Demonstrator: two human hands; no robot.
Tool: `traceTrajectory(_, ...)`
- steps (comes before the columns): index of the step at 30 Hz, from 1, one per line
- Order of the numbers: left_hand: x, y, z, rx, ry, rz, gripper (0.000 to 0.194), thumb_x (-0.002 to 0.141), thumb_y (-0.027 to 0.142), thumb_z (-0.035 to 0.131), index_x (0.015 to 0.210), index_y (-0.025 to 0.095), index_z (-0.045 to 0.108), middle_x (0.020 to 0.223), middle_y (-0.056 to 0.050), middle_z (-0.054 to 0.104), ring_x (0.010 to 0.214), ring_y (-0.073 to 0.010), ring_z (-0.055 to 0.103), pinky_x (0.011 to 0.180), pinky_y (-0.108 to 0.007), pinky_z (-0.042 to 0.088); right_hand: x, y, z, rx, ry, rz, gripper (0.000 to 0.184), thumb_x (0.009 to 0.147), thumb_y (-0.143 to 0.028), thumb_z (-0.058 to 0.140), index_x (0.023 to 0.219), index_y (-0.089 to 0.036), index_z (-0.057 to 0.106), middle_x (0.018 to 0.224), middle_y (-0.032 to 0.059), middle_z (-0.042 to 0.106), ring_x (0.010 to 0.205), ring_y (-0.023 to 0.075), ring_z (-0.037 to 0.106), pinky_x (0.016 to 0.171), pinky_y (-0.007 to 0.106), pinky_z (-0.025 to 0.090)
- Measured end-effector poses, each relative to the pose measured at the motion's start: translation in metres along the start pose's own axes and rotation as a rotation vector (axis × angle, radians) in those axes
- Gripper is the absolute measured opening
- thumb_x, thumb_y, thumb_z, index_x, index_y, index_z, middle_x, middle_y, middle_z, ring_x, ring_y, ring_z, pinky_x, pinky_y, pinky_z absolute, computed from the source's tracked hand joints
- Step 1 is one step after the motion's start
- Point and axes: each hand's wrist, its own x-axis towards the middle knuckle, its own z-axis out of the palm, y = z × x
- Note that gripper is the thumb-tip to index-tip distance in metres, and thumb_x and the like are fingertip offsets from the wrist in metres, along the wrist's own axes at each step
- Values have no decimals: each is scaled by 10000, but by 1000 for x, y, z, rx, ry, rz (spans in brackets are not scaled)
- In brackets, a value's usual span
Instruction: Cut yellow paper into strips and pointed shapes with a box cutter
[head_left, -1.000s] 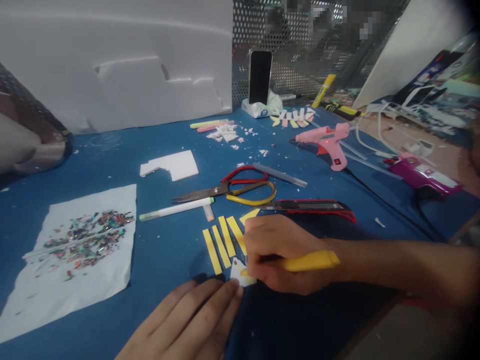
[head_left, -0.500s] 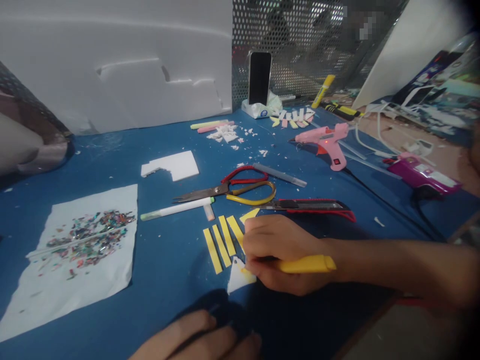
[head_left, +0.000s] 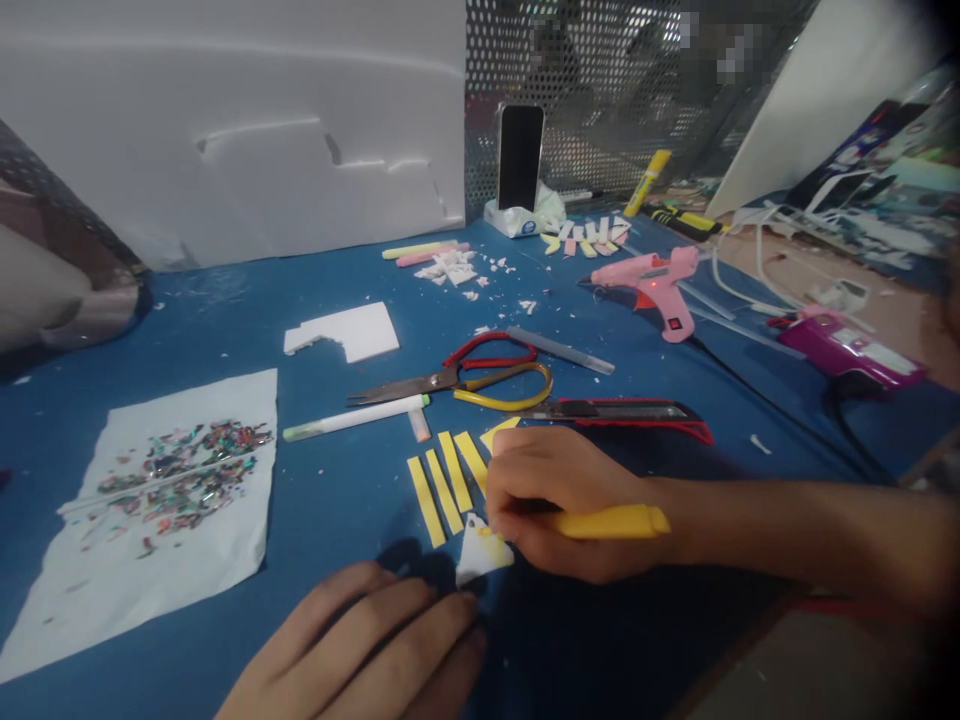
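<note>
My right hand grips a yellow marker, its capped-looking end pointing right. The tip, hidden by the fingers, is over a small white triangular piece that carries a yellow patch. Just left of the fist lie several narrow yellow strips, and a pointed yellow piece sits partly behind the knuckles. My left hand rests low in the view, fingers stretched out side by side, the tips close to the triangle's lower left corner. Nothing shows in it.
Beyond the hands lie scissors, a box cutter and a white-green marker. A pink glue gun stands right, its cord trailing. Paper with colourful flakes is left. A phone leans at the back.
My left hand has moved up and further into view, nearer the white triangle. On the triangle the yellow patch shows more; my right hand with the marker has shifted only slightly.
</note>
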Motion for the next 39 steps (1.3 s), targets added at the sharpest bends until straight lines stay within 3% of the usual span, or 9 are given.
traceTrajectory(3,-2,-2,3,82,-92,72,339,981,150,358,1099,230,665,1211,58,639,1048,-113,574,1139,-320,236,0,0,0,-10,23,21,191,898,-261,456,733,-168,476,664,-8,506,648,118,405,608,262,306)
traceTrajectory(7,-10,-4,4,94,-180,83,372,993,168,313,1212,191,612,1312,27,580,1158,-129,530,1175,-343,178,0,1,1,-12,36,-12,277,896,-293,465,657,-176,392,601,-30,409,613,113,350,586,270,268)
traceTrajectory(13,-11,-3,6,71,-178,46,370,1013,348,350,1220,181,606,1305,9,586,1173,-151,518,1175,-345,183,0,2,2,53,55,-8,261,908,-323,490,700,-168,461,638,-15,492,649,117,398,608,263,294)
traceTrajectory(18,-11,-2,6,57,-170,39,366,1014,352,354,1229,190,601,1296,20,593,1163,-138,524,1172,-328,188,-1,3,4,18,57,-83,289,885,-302,494,643,-176,401,572,-36,406,612,114,346,588,271,264)
traceTrajectory(23,-12,-2,6,64,-175,44,354,1013,333,357,1214,191,611,1299,18,586,1163,-137,524,1171,-326,190,0,1,2,7,45,-10,260,906,-299,485,686,-168,442,638,-19,471,647,115,390,615,263,295)
traceTrajectory(39,-11,-2,7,54,-179,27,346,1008,333,372,1206,192,617,1274,23,603,1172,-135,519,1172,-316,194,0,2,3,10,32,-8,296,919,-302,449,661,-174,380,609,-29,407,631,111,358,609,264,280)
